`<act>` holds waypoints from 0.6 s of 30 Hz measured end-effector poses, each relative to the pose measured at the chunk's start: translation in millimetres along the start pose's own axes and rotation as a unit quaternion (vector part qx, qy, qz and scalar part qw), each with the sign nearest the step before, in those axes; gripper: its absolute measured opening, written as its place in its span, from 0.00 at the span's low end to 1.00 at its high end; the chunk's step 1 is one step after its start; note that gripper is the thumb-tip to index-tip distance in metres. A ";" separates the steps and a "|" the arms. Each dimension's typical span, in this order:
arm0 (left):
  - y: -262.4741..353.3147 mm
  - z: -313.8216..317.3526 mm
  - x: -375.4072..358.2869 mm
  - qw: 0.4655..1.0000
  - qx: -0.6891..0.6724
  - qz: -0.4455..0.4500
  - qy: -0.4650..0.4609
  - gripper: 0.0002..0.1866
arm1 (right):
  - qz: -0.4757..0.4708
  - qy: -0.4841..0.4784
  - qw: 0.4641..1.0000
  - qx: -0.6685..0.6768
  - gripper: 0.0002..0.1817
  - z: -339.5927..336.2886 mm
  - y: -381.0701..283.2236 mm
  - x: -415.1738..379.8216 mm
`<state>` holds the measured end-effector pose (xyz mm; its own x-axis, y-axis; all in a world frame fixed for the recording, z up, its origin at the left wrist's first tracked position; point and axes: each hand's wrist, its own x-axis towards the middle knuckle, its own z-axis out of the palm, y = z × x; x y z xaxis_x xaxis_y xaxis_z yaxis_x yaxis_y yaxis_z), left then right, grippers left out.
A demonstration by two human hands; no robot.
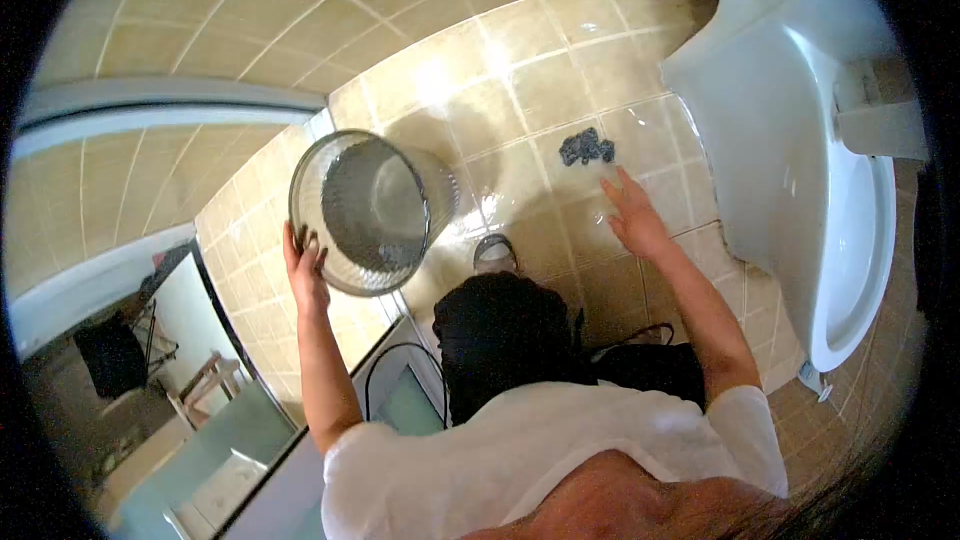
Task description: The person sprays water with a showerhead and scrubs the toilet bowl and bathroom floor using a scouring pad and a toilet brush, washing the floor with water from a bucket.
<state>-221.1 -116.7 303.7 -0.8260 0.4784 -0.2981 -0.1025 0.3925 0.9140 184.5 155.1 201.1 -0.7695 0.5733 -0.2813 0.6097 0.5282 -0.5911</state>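
I see no readable writing. My left hand grips one ribbed bin by its rim. Left of the toilet, my right hand is spread open and empty near one dark clump.

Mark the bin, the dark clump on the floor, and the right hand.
bin (372, 210), head view, inside wall.
dark clump (586, 148), head view, its middle.
right hand (632, 218), head view, back of hand.

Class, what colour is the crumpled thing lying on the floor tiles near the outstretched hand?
Dark blue-grey crumpled thing, seen in the head view.
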 end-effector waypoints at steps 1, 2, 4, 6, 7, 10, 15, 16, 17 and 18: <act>-4.3 0.6 -3.8 0.998 -0.064 -0.025 0.009 0.33 | 0.015 -0.002 1.000 0.021 0.35 13.4 2.3 9.6; -16.3 -1.3 -5.3 0.993 -0.097 -0.061 0.018 0.33 | 0.029 -0.002 0.999 0.043 0.37 24.0 4.1 17.8; -24.9 1.5 -4.1 0.981 -0.163 -0.107 0.023 0.33 | 0.065 0.006 0.997 0.033 0.38 45.2 4.0 35.6; -22.0 6.2 -3.0 0.968 -0.221 -0.114 0.018 0.33 | 0.092 0.009 0.995 0.025 0.38 56.0 1.5 52.9; -22.9 4.8 -3.4 0.963 -0.243 -0.111 0.018 0.33 | 0.106 0.011 0.994 0.040 0.38 59.0 -1.0 61.5; -20.8 9.1 -0.6 0.962 -0.245 -0.113 0.034 0.35 | 0.146 0.009 0.989 0.019 0.38 63.1 -13.7 88.4; -11.1 21.6 22.4 0.954 -0.282 -0.096 0.026 0.37 | 0.122 0.048 0.986 -0.104 0.36 76.6 -8.0 128.3; -4.1 30.5 27.6 0.954 -0.279 -0.105 0.034 0.39 | 0.106 0.084 0.983 -0.123 0.36 81.9 2.3 133.7; 3.9 37.7 31.9 0.960 -0.257 -0.106 0.030 0.39 | 0.089 0.121 0.979 -0.141 0.35 85.4 12.4 136.8; 6.2 43.8 40.1 0.961 -0.255 -0.103 0.021 0.38 | 0.081 0.117 0.980 -0.139 0.35 84.5 23.2 138.8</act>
<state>-230.5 -60.7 285.4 -0.7790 0.3961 -0.4861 -0.5165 0.0343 0.8556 75.7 194.1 84.5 -0.6129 0.7751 -0.1536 0.7738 0.5493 -0.3154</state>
